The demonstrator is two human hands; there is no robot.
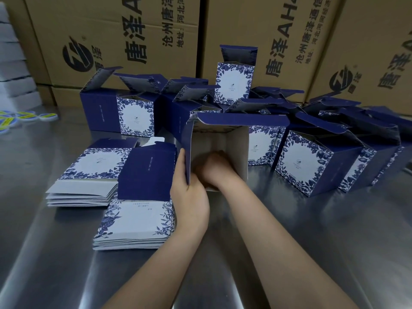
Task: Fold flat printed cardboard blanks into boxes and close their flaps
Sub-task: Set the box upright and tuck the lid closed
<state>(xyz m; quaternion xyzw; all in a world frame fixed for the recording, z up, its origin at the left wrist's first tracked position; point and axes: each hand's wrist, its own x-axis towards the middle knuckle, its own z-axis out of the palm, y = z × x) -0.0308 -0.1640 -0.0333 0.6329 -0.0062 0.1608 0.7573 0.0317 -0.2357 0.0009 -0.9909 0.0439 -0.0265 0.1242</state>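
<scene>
In the head view, an opened box (239, 150) is being held near the middle of the bench (312, 230). Its left wall edge is being gripped by the left hand (189, 197). The right hand (214, 169) is being worked inside it, too blurred to tell its grip. The card is being judged light, stiff and crease-prone, best held by wall edges.

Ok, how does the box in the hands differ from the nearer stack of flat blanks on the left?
The box is opened into a hollow shape, its mouth toward the camera; the blanks lie flat and stacked. The box is held, left hand gripping its side wall, right hand inside; the blanks simply rest on the table. Both have navy printed panels.
</scene>
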